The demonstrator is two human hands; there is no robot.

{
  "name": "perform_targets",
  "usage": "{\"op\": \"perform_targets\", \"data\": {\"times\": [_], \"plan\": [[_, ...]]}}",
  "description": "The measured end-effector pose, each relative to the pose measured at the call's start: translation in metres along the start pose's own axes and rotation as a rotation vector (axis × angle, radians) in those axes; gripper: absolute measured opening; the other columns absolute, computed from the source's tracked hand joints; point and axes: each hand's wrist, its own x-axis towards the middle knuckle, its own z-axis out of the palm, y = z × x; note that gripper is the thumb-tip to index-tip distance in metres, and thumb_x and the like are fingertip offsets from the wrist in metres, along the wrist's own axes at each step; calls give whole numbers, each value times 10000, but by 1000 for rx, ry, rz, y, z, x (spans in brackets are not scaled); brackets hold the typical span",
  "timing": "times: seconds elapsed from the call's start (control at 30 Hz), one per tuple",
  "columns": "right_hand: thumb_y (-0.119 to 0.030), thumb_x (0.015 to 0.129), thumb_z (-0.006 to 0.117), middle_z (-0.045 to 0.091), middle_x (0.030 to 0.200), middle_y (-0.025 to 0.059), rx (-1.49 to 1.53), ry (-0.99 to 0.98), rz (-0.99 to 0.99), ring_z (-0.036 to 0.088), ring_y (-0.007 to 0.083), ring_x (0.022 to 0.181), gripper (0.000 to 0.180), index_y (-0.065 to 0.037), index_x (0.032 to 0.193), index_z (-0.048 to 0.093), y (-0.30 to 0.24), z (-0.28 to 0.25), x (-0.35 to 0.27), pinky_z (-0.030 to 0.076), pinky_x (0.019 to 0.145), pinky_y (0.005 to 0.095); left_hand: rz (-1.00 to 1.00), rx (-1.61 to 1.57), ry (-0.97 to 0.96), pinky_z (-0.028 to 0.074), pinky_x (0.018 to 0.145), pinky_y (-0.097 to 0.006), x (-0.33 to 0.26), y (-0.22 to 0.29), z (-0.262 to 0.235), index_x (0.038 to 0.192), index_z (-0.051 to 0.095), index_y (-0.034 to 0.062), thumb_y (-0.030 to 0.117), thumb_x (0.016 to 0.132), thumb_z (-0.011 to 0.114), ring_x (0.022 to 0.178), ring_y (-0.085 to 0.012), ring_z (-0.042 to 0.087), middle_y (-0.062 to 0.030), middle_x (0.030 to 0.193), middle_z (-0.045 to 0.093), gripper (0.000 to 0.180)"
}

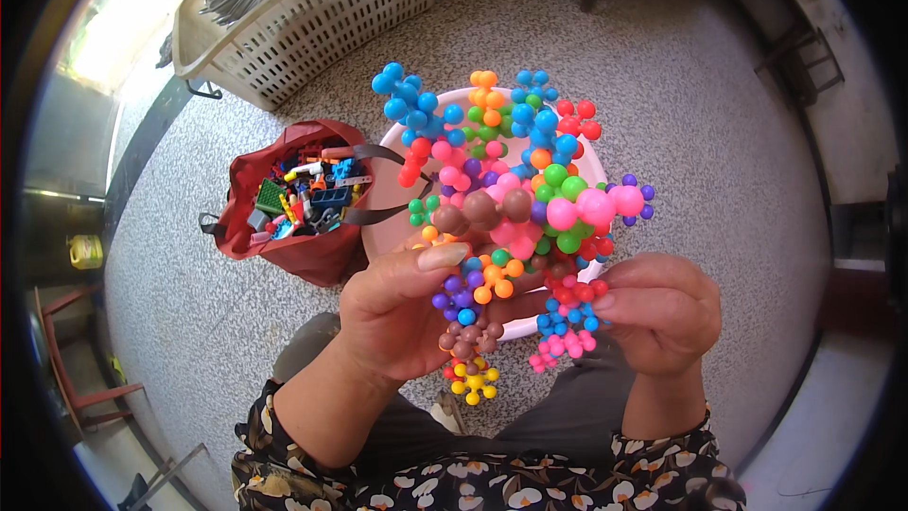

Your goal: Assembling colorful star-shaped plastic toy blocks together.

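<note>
A big cluster of linked ball-shaped plastic pieces (511,189) in blue, pink, green, orange, red, purple and brown rises in front of me. My left hand (397,308) grips its lower left side, thumb laid across the brown and orange pieces. My right hand (662,308) pinches the red and blue pieces at its lower right. A short string of brown and yellow pieces (470,364) dangles below my left hand. Under the cluster stands a pale pink basin (388,213), mostly hidden by it.
A red bag (322,260) full of mixed building bricks lies open on the speckled floor to the left. A white plastic crate (322,9) with cutlery stands at the back left. Dark chair legs (804,61) are at the back right, a red stool (80,360) at the far left.
</note>
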Motion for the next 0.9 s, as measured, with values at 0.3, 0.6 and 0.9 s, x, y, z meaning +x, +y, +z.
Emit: {"op": "perform_targets", "data": {"times": [0.3,0.6,0.9], "plan": [[-65,659,697,639,745,83,55,4,38,630,193,623,150,-78,803,659,-1,-3,-2,499,537,257,-115,-99,-101,413,932,-409,-2,5,-12,1239,353,-15,207,875,411,1199,-373,388,-265,1243,416,431],[-24,672,688,639,715,109,367,161,137,622,178,604,149,-27,811,636,0,-4,-11,488,539,245,-137,1,-119,496,758,-302,0,2,-10,1303,263,-17,229,856,459,1142,-339,449,-259,1225,425,547],[-70,664,698,649,727,82,182,278,185,617,168,594,183,-40,833,636,-12,-7,-10,483,550,252,-159,133,-98,459,741,-334,4,2,-1,1315,261,31,210,791,515,1109,-311,470,-212,1266,388,609]]}}
